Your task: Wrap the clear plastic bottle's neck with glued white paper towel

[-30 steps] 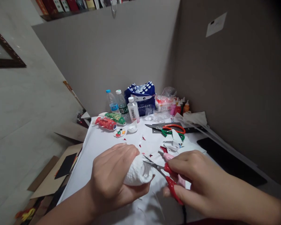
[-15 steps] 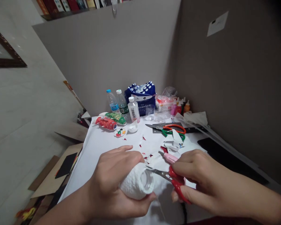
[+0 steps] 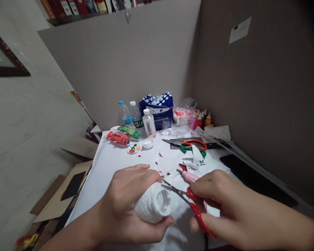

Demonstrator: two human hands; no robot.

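Note:
My left hand (image 3: 125, 205) is wrapped round a white-covered bottle (image 3: 153, 207) lying on its side, its clear open mouth facing right. My right hand (image 3: 225, 205) grips small red-handled scissors (image 3: 189, 202), whose blades are slightly apart and point left at the bottle's mouth, touching its rim. Both hands hover low over the white table (image 3: 112, 164). A pink-handled tool (image 3: 188, 176) lies just behind the scissors.
Paper scraps and red bits litter the middle. Orange and green scissors (image 3: 192, 144) lie farther back beside a black strip. Water bottles (image 3: 132, 115), a blue dotted bag (image 3: 157, 108), paint bottles (image 3: 200, 120), painted bottle fish (image 3: 121, 135) and a palette (image 3: 134, 149) stand at the rear. A dark slab (image 3: 251, 174) lies right.
My left hand turned the bottle so its open mouth shows more. The scissors shifted slightly down and right, blades staying at the bottle's rim.

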